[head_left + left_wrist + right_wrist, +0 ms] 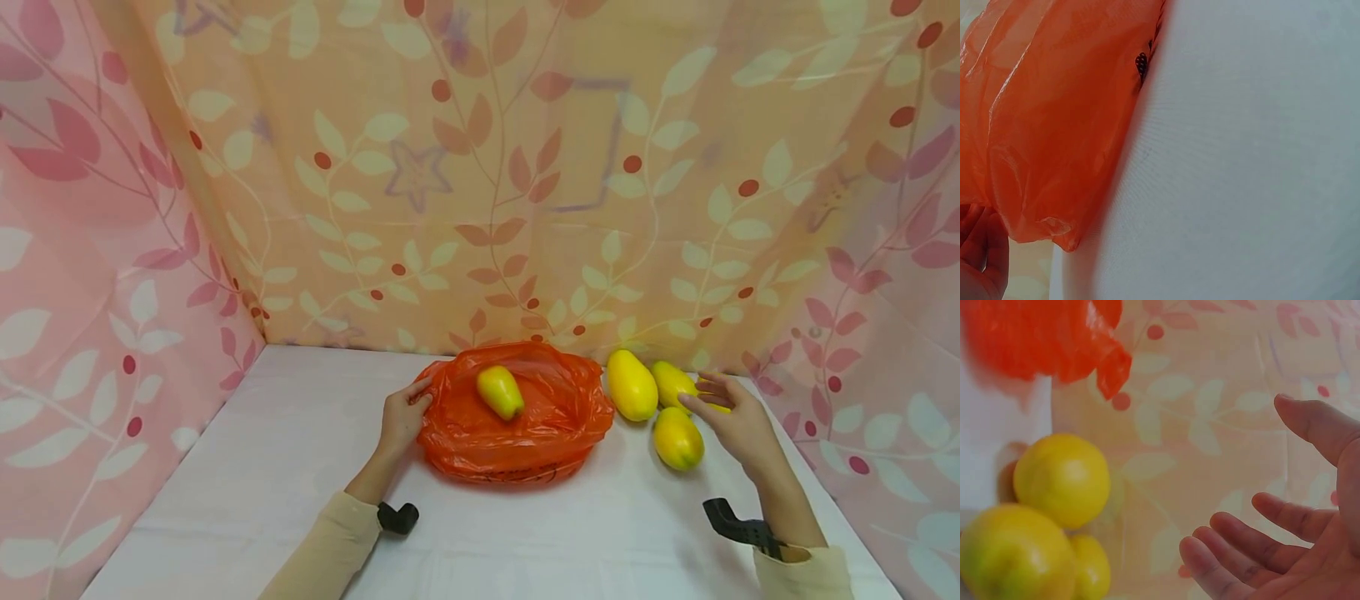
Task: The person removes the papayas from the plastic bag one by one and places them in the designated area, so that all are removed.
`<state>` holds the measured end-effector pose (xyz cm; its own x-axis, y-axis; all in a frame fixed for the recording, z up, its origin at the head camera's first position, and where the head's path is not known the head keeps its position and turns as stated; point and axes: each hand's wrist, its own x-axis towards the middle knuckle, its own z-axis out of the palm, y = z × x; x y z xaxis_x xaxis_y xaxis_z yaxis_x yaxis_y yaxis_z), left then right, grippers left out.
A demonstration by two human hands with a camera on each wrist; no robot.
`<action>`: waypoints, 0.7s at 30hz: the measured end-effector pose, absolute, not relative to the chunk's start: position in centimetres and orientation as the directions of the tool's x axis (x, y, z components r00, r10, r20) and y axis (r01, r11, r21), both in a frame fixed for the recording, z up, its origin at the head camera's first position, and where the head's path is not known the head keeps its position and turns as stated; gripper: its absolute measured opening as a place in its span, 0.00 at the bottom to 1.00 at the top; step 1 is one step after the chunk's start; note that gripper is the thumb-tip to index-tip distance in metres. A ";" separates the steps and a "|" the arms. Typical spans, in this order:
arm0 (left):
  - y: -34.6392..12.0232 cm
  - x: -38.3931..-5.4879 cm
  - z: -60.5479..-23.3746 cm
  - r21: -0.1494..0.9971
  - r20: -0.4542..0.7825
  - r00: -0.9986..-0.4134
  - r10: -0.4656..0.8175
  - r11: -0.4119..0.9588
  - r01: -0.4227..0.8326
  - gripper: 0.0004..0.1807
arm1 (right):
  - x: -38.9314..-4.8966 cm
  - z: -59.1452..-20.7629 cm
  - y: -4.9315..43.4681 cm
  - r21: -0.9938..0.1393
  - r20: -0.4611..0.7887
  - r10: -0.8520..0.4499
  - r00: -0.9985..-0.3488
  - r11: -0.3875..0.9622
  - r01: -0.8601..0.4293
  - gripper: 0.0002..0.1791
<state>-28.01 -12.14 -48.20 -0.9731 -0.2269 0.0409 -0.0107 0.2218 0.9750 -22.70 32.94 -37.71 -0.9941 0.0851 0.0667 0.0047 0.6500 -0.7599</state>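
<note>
An orange-red plastic bag (517, 450) lies on the table with its mouth spread upward. One yellow oval fruit (500, 392) with a greenish tint sits inside it. My left hand (402, 419) pinches the bag's left rim; in the left wrist view the film partly covers its fingertips. Right of the bag stand more yellow fruits: a long one (632, 385), one behind it (672, 385) and a rounder one (678, 439) in front. My right hand (731, 419) hovers beside them, fingers spread and holding nothing; another yellow fruit is mostly hidden behind it.
A white cloth (247, 467) covers the table. Patterned curtains (525, 167) hang close behind the bag and fruits, with pink ones (112, 250) along both sides. Black wrist mounts (738, 525) project inward from both forearms.
</note>
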 end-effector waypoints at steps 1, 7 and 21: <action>-12.1 -28.0 -48.2 0.975 0.041 -0.973 -0.225 0.222 -0.010 0.19 | -22.7 -37.5 32.6 -0.760 0.086 0.086 -0.993 0.650 -0.010 0.44; -12.1 -27.8 -48.2 0.974 0.039 -0.974 -0.223 0.226 -0.012 0.19 | -23.4 -36.6 30.3 -0.764 0.139 0.043 -0.989 0.640 -0.079 0.40; -12.0 -28.0 -48.2 0.973 0.042 -0.974 -0.222 0.231 -0.011 0.19 | -26.8 -35.2 24.0 -0.810 0.168 -0.103 -0.980 0.552 -0.197 0.40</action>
<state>-27.98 -11.99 -48.16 -0.9743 -0.2215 0.0418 -0.0108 0.2309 0.9729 -26.84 23.99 -35.22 -0.9803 -0.1028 0.1684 -0.1970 0.5520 -0.8102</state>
